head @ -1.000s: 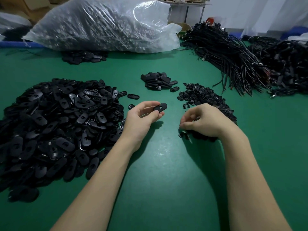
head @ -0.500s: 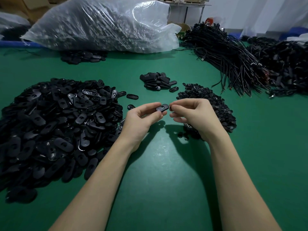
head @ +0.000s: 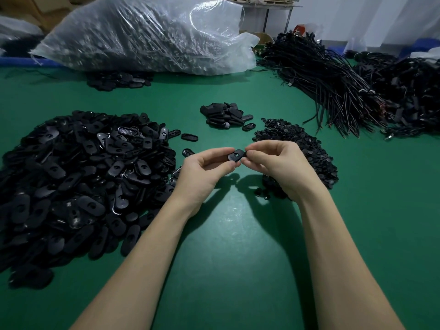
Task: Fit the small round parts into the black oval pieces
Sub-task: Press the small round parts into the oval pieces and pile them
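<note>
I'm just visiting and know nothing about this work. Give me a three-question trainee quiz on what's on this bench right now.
1. True or false: the left hand holds a black oval piece above the green table.
2. The big heap of oval pieces lies on which side of the hands? A) the person's left B) the person's right C) behind the plastic bag
3. Fill in: the pile of small round parts lies just beyond the ____ hand.

Key: 1 true; 2 A; 3 right
</note>
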